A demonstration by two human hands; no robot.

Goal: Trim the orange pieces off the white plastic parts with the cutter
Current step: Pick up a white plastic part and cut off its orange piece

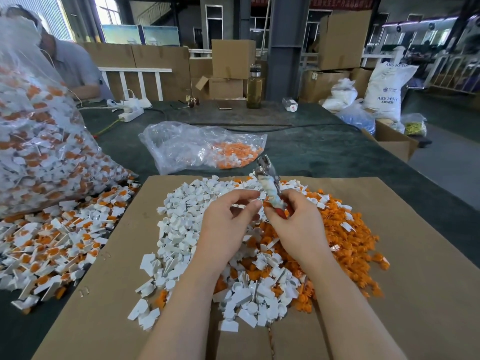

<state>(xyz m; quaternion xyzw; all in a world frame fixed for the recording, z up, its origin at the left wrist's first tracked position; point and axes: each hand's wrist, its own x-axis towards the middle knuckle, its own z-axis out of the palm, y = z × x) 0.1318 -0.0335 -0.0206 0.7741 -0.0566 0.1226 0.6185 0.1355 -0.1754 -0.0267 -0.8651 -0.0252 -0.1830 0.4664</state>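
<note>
Pinching a small white part [240, 206] between thumb and fingertips, the left hand [228, 222] holds it just left of the cutter [268, 183]. The right hand [298, 224] wraps its grip round the cutter's handles, the tool's long axis tilting up and away, jaws above the part.

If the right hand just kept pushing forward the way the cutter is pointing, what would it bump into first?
Probably the clear bag of orange pieces on the green table beyond the cardboard. The right hand holds the cutter pointing up and away, so it might pass over; depth is unclear.
</note>
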